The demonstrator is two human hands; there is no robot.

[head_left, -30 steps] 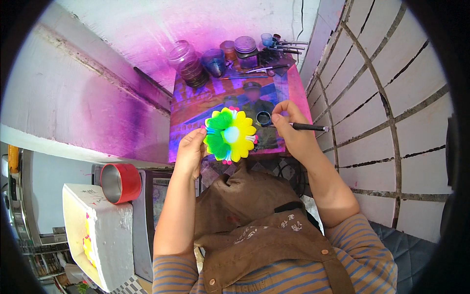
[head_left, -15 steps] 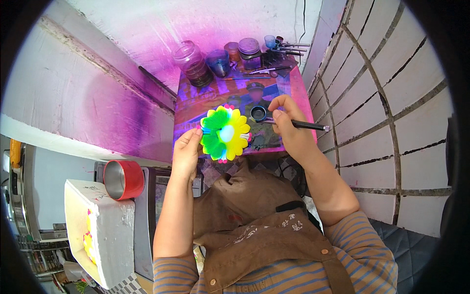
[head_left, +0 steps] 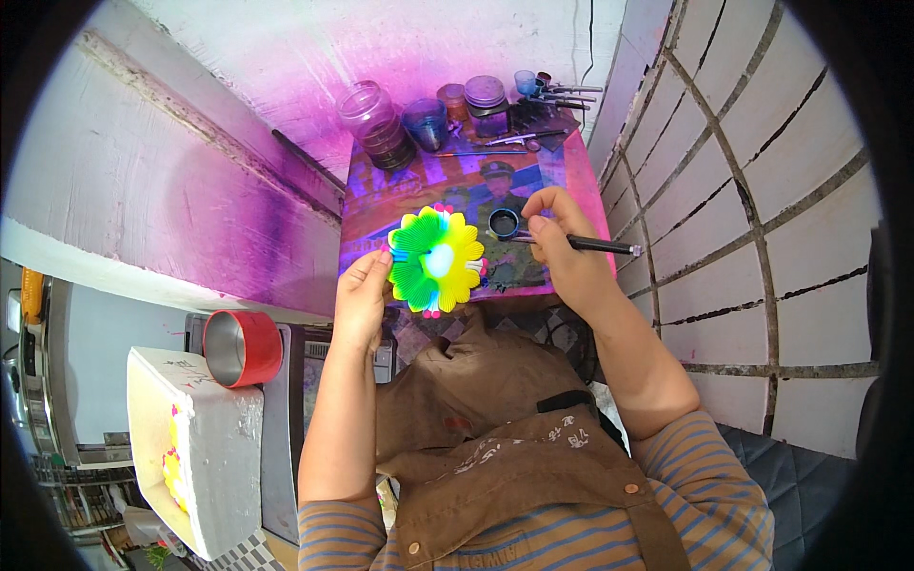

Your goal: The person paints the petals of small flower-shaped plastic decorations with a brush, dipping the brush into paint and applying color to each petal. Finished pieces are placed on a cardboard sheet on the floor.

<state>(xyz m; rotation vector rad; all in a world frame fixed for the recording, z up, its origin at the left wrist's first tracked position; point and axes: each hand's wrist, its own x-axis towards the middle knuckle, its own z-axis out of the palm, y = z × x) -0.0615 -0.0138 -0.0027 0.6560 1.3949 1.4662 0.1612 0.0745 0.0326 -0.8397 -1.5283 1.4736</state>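
Note:
My left hand (head_left: 365, 290) pinches the left edge of a flower-shaped piece (head_left: 462, 262) with ridged petals, green on the left, yellow on the right, pink tips and a pale centre. My right hand (head_left: 557, 252), fingers curled, holds a black-handled airbrush (head_left: 595, 244) with a small dark cup (head_left: 503, 223) on top. Its front end points leftward at the flower, a short way off. Both are held over a paint-stained tabletop (head_left: 376, 209) printed with a picture of a person in a cap.
Jars (head_left: 371, 128), cups (head_left: 426, 124) and more airbrushes (head_left: 562, 95) stand at the back. A tiled wall (head_left: 714, 285) rises on the right, a stained white wall (head_left: 190, 190) on the left. A red pot (head_left: 243, 347) and a foam box (head_left: 219, 466) with yellow flower pieces sit lower left.
The flower and the airbrush have both moved slightly left relative to the tabletop, mostly in the first half second. Both hands keep their grip. The view has shifted slightly.

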